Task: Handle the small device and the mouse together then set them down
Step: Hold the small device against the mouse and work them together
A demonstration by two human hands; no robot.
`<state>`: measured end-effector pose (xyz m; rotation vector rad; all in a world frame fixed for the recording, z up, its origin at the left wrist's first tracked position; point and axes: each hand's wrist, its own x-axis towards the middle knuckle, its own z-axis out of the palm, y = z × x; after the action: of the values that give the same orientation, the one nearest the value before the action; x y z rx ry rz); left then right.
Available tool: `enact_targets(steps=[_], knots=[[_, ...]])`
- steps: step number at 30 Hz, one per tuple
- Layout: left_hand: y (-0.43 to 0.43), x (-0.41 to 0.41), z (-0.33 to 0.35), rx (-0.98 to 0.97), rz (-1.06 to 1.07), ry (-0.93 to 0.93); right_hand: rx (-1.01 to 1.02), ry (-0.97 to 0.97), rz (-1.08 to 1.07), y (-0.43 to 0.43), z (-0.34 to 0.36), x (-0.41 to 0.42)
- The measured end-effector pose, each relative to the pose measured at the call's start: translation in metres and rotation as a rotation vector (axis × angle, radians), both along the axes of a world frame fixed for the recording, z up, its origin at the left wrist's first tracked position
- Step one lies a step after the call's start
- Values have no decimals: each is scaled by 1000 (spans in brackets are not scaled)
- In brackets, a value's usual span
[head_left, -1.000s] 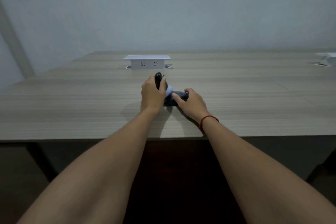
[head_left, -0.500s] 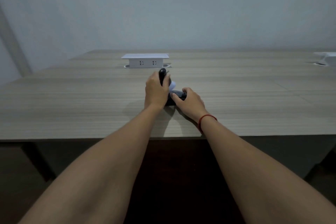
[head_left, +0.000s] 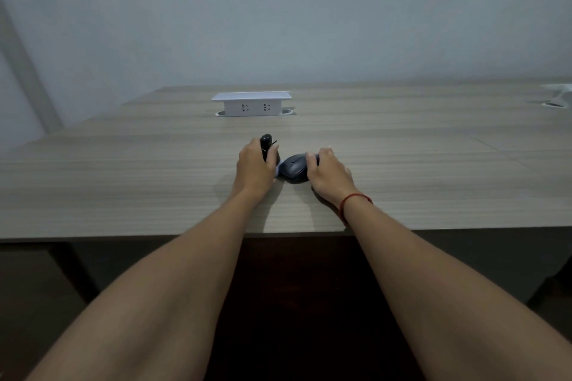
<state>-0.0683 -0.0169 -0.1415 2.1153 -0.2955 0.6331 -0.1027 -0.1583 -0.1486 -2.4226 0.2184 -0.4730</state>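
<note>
A small black device (head_left: pixel 266 144) stands upright in my left hand (head_left: pixel 255 168), its rounded top poking out above my fingers. Just to its right a dark grey mouse (head_left: pixel 294 168) lies flat on the wooden table (head_left: pixel 154 182). My right hand (head_left: pixel 328 175) rests on the mouse's right side, fingers curled over its top. A bit of something white shows between my left hand and the mouse; I cannot tell what it is.
A white pop-up socket box (head_left: pixel 251 103) stands further back on the table, in line with my hands. Another white fitting (head_left: pixel 558 96) sits at the far right edge. The table's front edge runs just under my forearms.
The mouse has come out from under my hands to the right and now shows fully. My two hands have drawn slightly apart.
</note>
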Motion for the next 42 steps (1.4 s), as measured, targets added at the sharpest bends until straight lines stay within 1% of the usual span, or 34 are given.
enact_targets(steps=[4,10,14,16,18,20,23,24,27,29,30,32,34,35,38,40,42], knots=[[8,-1,1,-5,7,-14,1,2,5,0,-1,-1],[7,-4,5,-14,-30,-25,-42,42,102,-2,-1,-8],[2,-8,18,-138,5,-97,39,33,155,-4,-1,-6],[-5,-12,25,-184,-22,-127,64,45,178,-5,0,-8],[-11,-14,24,-149,-72,-103,94,35,198,-5,2,-11],[-11,-11,13,-63,-96,-68,126,34,217,-5,4,-14],[-1,-1,-1,76,-48,-41,141,32,221,-4,4,-14],[1,1,-4,96,-38,-35,141,36,221,-4,4,-14],[-2,-3,5,0,-40,-68,129,48,227,-3,5,-15],[-11,-7,19,-87,-49,-139,132,67,223,-2,6,-14],[-16,-8,26,-99,-71,-178,135,72,223,-2,6,-14],[-26,-9,33,-22,-135,-210,140,81,231,-4,6,-14],[-30,-7,28,106,-152,-170,160,87,235,-5,4,-12],[-29,-6,25,129,-128,-146,153,82,237,-5,5,-14],[-18,0,20,141,-30,-117,158,72,233,-4,5,-16],[-12,2,18,200,-9,-100,155,80,218,-4,6,-19],[-9,-1,17,181,2,-74,157,70,203,-3,7,-19]])
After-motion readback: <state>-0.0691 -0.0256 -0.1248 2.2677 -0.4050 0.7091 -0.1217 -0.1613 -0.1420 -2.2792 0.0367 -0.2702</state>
